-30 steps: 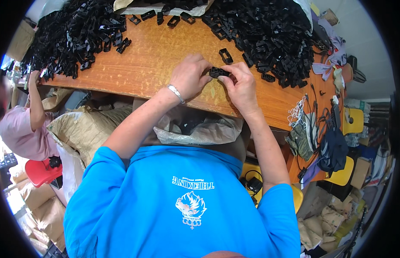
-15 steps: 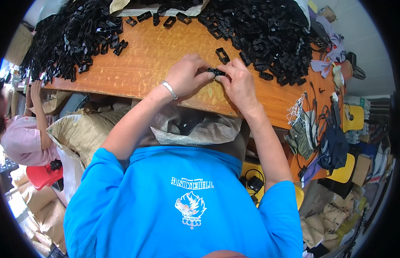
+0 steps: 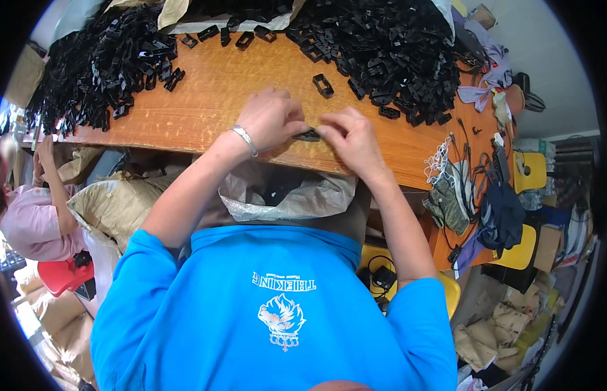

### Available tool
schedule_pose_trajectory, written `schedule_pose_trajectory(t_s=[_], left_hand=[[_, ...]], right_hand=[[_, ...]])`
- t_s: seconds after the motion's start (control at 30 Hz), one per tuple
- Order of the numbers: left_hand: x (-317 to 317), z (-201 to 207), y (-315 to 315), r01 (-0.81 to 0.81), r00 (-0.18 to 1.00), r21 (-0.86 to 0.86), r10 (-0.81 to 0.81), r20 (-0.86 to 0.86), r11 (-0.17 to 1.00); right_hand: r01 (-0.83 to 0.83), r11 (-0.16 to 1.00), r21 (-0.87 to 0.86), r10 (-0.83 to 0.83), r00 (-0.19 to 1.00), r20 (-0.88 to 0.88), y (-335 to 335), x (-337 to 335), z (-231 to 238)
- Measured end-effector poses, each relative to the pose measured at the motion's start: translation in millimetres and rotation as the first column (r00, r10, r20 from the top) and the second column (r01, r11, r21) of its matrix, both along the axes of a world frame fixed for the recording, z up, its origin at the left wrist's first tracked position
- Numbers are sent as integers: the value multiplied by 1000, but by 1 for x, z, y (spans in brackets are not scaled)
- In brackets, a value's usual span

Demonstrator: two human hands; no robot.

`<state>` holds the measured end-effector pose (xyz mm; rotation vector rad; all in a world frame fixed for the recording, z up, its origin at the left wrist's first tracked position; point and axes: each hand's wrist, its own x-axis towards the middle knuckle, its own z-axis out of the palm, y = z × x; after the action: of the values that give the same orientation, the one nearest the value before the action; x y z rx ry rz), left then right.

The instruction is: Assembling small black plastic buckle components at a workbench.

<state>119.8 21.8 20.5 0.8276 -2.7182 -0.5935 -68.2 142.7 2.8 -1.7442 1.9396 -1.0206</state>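
Observation:
A small black plastic frame-like part (image 3: 309, 135) is near the table's front edge, between my two hands. My left hand (image 3: 271, 120) is closed, thumb and fingertips pinching the part's left end. My right hand (image 3: 352, 140) has its thumb at or just beside the part's right end, index finger lifted a little apart from it. Whether the thumb touches it I cannot tell. Farther up, a single black part with a rectangular opening (image 3: 322, 85) lies loose on the wooden table (image 3: 219, 85). The part's underside is hidden.
Heaps of black parts stand at left (image 3: 108, 65) and right (image 3: 382, 52), with several loose pieces between. An open pale sack (image 3: 284, 202) hangs below the table edge. Cables (image 3: 470, 176) and cloth lie at right. A person in pink (image 3: 39, 218) sits at far left.
Both hands have come slightly nearer to me with the black part. The right fingers have loosened from its right end. The whole view has shifted a little to the left.

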Motion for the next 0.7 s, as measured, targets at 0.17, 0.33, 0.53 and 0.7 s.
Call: schedule_pose_trajectory(t_s=[0.17, 0.33, 0.53, 0.7], left_hand=[[-35, -2, -14, -91, 980, -121, 67, -189, 989], [-61, -29, -40, -9, 986, -219, -28, -165, 976], [-52, -27, -32, 0, 986, -165, -28, -166, 986], [-42, -24, -24, 26, 989, -159, -49, -137, 987]], right_hand=[[245, 954, -170, -289, 902, -321, -22, -40, -1], [263, 957, -126, -290, 819, -495, -46, -42, -5], [339, 933, 117, -319, 934, -158, -43, -46, -2], [311, 897, 313, -344, 938, 53, -36, -49, -4]])
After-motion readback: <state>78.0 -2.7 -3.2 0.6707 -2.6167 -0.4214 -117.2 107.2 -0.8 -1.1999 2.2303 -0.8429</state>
